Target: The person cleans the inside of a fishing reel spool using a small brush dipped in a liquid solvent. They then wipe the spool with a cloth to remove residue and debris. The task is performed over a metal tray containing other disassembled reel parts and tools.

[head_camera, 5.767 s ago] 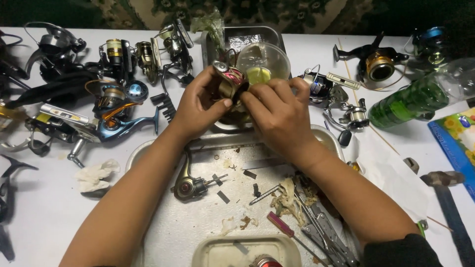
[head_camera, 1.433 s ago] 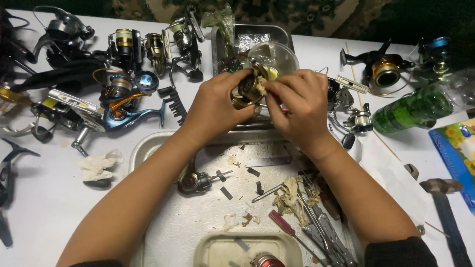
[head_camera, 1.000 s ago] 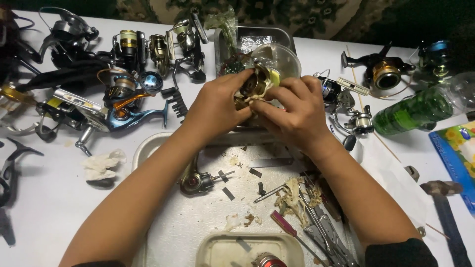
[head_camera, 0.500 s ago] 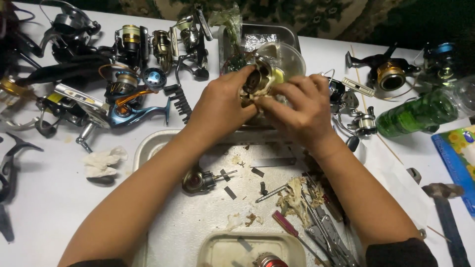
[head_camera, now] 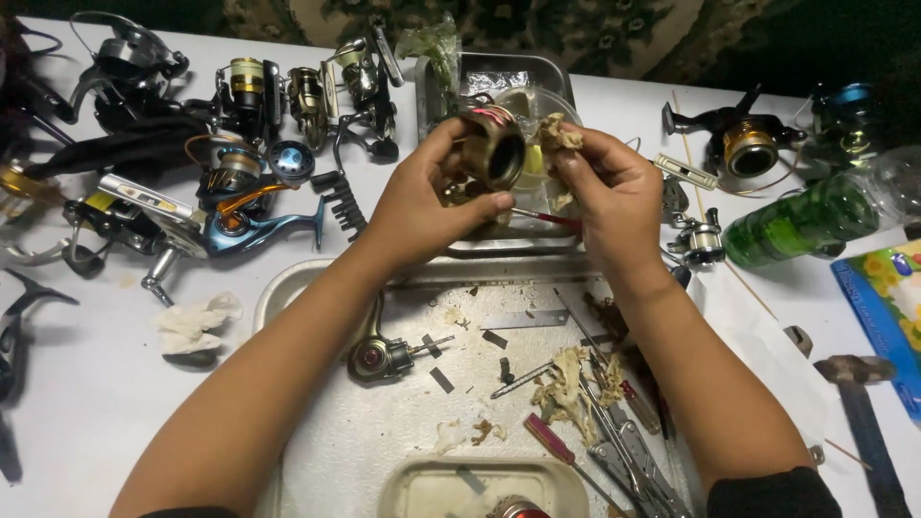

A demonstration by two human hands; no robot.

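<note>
My left hand [head_camera: 422, 197] grips a round dark metal reel spool [head_camera: 492, 146], its hollow end turned towards me, held above a small steel tray [head_camera: 499, 72]. My right hand [head_camera: 614, 197] pinches a dirty wad of tissue [head_camera: 558, 132] beside the spool's rim, and a thin red-handled tool [head_camera: 542, 218] pokes out under it. Both forearms reach over a large white tray [head_camera: 384, 422] strewn with small parts, screws and tissue scraps.
Several fishing reels [head_camera: 221, 182] crowd the table's left and back. More reels [head_camera: 743, 144], a green bottle [head_camera: 801, 223] and a hammer [head_camera: 854, 384] lie at the right. A reel body [head_camera: 384, 355], pliers and screwdrivers [head_camera: 614, 441] rest in the white tray. A crumpled tissue [head_camera: 192, 321] lies left.
My hands have lifted slightly and turned the spool so its open end faces me. The tissue in my right hand has come off the spool to its right side.
</note>
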